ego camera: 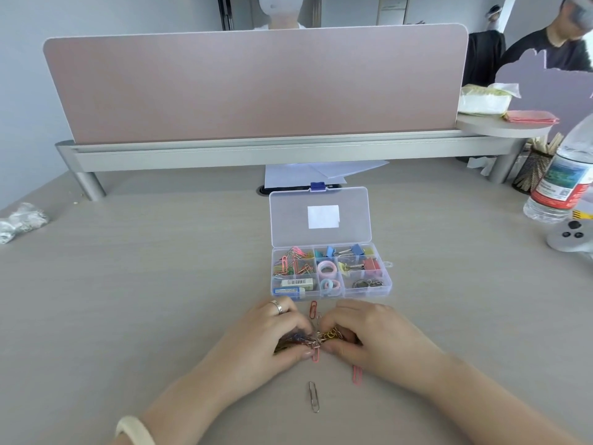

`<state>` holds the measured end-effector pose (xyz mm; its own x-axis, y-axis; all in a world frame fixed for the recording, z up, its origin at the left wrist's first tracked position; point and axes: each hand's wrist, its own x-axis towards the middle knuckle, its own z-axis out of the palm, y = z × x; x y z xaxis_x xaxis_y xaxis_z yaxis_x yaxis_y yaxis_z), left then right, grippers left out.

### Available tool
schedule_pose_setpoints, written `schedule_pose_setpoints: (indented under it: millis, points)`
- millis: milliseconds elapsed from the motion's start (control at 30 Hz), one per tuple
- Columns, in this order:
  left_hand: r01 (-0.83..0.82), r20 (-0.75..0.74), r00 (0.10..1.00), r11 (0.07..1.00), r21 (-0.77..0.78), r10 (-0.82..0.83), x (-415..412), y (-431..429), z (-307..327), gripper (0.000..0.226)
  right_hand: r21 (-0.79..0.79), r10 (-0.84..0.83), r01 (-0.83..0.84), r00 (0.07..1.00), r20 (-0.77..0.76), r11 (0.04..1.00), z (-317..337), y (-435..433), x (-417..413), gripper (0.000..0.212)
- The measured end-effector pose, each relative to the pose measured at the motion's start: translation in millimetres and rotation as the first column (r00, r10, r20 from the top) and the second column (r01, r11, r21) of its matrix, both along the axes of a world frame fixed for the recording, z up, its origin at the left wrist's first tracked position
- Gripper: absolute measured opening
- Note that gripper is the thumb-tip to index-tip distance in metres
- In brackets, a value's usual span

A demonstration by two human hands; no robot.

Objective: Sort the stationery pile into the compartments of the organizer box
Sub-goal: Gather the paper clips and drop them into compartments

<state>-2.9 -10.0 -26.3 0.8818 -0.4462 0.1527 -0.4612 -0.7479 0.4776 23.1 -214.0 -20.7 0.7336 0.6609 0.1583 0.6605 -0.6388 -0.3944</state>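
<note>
The clear organizer box [386,277] lies open on the desk, its lid [288,220] tipped back. Its compartments hold coloured paper clips [292,261], binder clips [356,252], tape rings [327,268], an eraser [296,282] and key rings [365,282]. Just in front of it, my left hand [272,332] and my right hand [365,332] curl around a pile of paper clips [324,337] from both sides, fingers gripping the clips. A red clip [313,309], a pink clip [356,375] and a silver clip [313,396] lie loose beside the hands.
A pink desk divider [256,85] stands behind the box. A water bottle [564,175] and a mesh pen cup [531,171] sit at the right, crumpled foil [22,220] at the left edge. Papers [305,175] lie under the divider rail. People sit beyond the divider.
</note>
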Motion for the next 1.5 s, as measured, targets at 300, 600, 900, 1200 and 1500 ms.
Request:
schedule_pose_setpoints:
  millis: [300, 600, 900, 1200, 1500]
  points:
    - [-0.031, -0.005, 1.0, 0.998, -0.05, 0.031, -4, -4, 1, 0.005, 0.01, -0.036, 0.036, 0.999, -0.006, 0.999, 2, -4, -4, 0.007]
    - [-0.113, -0.008, 0.993, 0.976, -0.185, 0.114, -2, 2, 4, 0.004, 0.288, -0.119, 0.162, 0.979, -0.163, 0.944, 14, -7, 2, 0.014]
    - [-0.109, -0.017, 0.994, 0.959, -0.261, 0.109, 1, 7, 4, 0.006, 0.339, -0.185, 0.245, 0.962, -0.2, 0.908, 42, 43, 74, 0.022]
    - [-0.099, 0.003, 0.994, 0.949, -0.299, 0.105, 3, 10, 2, 0.004, 0.036, -0.259, 0.263, 0.963, -0.079, 0.964, 32, 50, 93, 0.02]
    - [-0.207, 0.043, 0.97, 0.909, -0.363, 0.238, 8, 14, 2, 0.008, 0.308, -0.19, 0.206, 0.978, -0.084, 0.929, 8, -15, 33, 0.003]
